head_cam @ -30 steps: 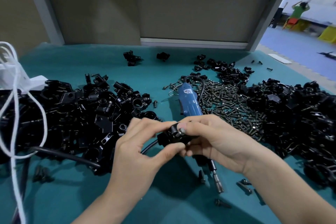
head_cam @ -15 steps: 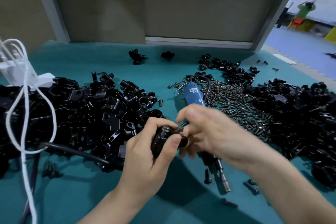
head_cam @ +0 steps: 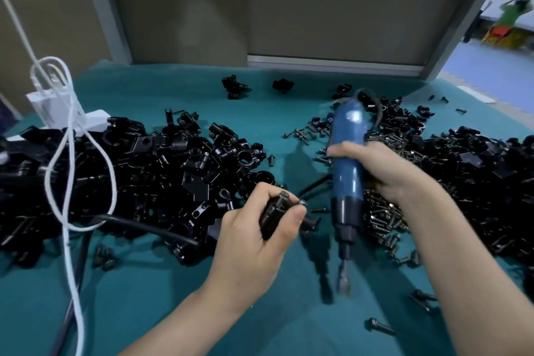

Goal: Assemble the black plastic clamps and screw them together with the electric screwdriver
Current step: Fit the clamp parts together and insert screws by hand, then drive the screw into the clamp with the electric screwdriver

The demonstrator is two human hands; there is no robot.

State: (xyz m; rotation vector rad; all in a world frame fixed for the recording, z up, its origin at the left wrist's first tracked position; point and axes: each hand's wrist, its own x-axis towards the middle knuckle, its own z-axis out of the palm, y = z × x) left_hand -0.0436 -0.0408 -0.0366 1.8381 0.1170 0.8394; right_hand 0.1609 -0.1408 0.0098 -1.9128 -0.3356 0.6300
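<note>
My left hand [head_cam: 254,243] grips a black plastic clamp [head_cam: 274,214] with a screw head [head_cam: 302,203] showing at its top. To its right, my right hand [head_cam: 384,170] grips the blue electric screwdriver [head_cam: 346,159] around its body. The tool is lifted off the table, nearly upright, with its black nose and bit [head_cam: 344,277] pointing down, a little right of and below the clamp. The tool is motion-blurred.
A big heap of black clamp parts [head_cam: 130,179] lies at the left, another heap [head_cam: 476,182] at the right. A pile of screws [head_cam: 384,211] sits behind the screwdriver. A white cable [head_cam: 66,153] and a black cord [head_cam: 138,225] cross the left side. Loose screws [head_cam: 378,326] lie on the teal table [head_cam: 179,298].
My right hand left the clamp, took hold of the blue screwdriver and raised it off the table. My left hand keeps the clamp and has shifted slightly left.
</note>
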